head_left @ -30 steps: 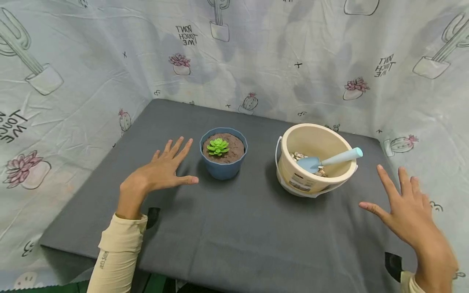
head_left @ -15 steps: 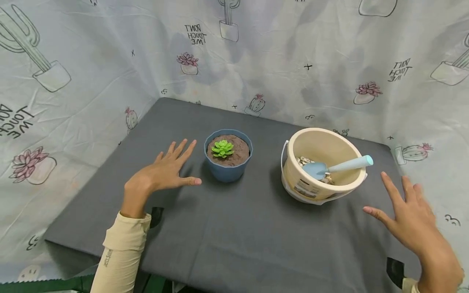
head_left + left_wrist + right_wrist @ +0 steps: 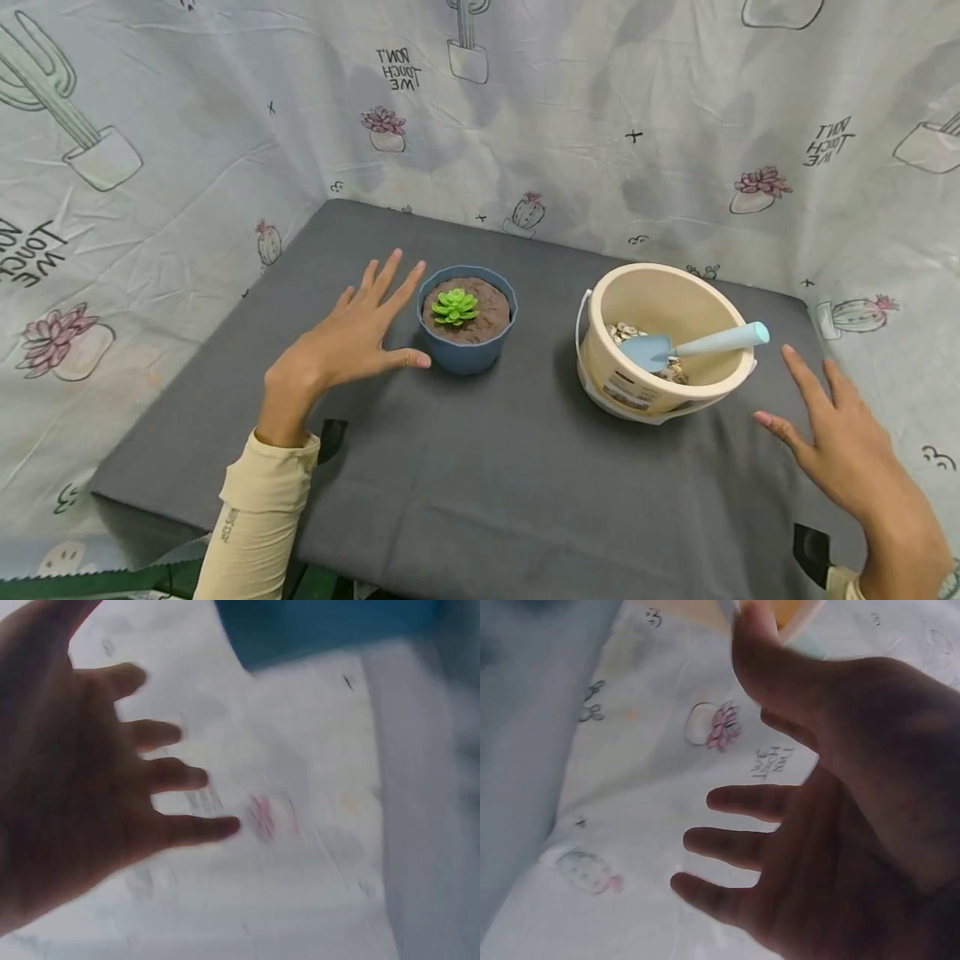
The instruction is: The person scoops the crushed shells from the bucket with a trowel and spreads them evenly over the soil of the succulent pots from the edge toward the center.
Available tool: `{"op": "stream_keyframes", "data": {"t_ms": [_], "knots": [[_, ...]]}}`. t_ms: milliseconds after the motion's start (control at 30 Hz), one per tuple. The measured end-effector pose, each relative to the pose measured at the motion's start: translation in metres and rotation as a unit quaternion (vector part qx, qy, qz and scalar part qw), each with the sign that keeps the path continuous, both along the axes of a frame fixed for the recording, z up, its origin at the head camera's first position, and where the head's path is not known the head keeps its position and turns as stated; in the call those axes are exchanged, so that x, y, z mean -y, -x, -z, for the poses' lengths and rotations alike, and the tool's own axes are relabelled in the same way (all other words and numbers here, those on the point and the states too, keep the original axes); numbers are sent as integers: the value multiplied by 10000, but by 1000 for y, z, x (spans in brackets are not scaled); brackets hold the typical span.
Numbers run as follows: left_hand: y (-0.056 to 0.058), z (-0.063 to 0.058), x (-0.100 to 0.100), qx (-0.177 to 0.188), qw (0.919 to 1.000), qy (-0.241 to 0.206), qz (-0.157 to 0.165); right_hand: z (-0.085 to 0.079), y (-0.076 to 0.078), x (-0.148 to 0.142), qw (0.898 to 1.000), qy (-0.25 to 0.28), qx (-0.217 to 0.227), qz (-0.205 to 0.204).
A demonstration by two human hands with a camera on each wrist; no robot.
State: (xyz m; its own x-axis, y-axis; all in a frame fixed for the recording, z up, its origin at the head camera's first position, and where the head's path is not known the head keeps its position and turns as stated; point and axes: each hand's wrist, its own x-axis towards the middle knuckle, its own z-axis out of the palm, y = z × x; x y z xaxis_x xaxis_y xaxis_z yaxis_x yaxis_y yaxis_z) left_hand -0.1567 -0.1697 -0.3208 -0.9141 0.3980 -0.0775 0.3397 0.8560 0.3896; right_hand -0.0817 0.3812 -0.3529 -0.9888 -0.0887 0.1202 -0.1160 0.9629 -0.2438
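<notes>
My left hand (image 3: 348, 342) is spread just left of a blue flower pot (image 3: 465, 357), thumb near the pot's lower side; I cannot tell whether they touch. Brown soil (image 3: 491, 312) fills the pot, with a small green succulent (image 3: 454, 307) on top. To the right stands a cream bucket (image 3: 611, 371) holding pale pebble-like pieces (image 3: 622, 333). Inside it leans a light blue trowel (image 3: 720, 340), its handle over the rim. My right hand (image 3: 855, 442) is spread right of the bucket, apart from it and holding nothing. Part of the blue pot (image 3: 330, 630) shows blurred in the left wrist view.
A dark grey cloth (image 3: 510, 492) covers the table. White curtains (image 3: 555, 108) printed with cacti enclose its back and sides. The bucket's white wire handle (image 3: 579, 321) hangs down at its side.
My left hand has moved right and slightly up, closer to the blue pot. The right hand stays spread beside the bucket. The head view has shifted a little, moving the scene rightward.
</notes>
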Motion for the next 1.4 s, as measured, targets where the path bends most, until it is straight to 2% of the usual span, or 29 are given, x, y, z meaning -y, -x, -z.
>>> {"op": "stream_keyframes", "data": {"t_ms": [67,167,233,300,367,433,567,667,833,1033,1233,1400], "knots": [[3,-7,-20,-560,9974,-344,283,-10,4,3,9995,109,-288,-37],[8,-16,-57,-1322,9848,-866,717,-27,14,16,9949,364,-917,-198],[10,-18,-83,-1565,9769,-1058,1001,-37,23,26,9877,555,-1384,-473],[13,-18,-109,-1534,9748,-1085,1206,-43,34,37,9819,567,-1620,-800],[18,-15,-135,-1355,9759,-1027,1369,-47,45,45,9838,391,-1420,-1017],[23,-11,-156,-1136,9778,-942,1487,-48,56,52,9869,37,-1039,-1235],[33,-1,-185,-840,9787,-842,1673,-45,74,66,9879,-722,-167,-1360],[35,3,-194,-794,9785,-819,1717,-44,83,74,9861,-1041,37,-1297],[38,3,-199,-985,9755,-795,1802,-43,91,79,9868,-1172,-266,-1083],[39,1,-205,-979,9715,-692,2045,-33,93,80,9920,-829,-128,-939],[40,0,-204,-1063,9713,-674,2020,-32,88,76,9938,-386,-631,-829],[41,0,-201,-988,9734,-647,1963,-28,84,77,9920,-59,-984,-783]]}}
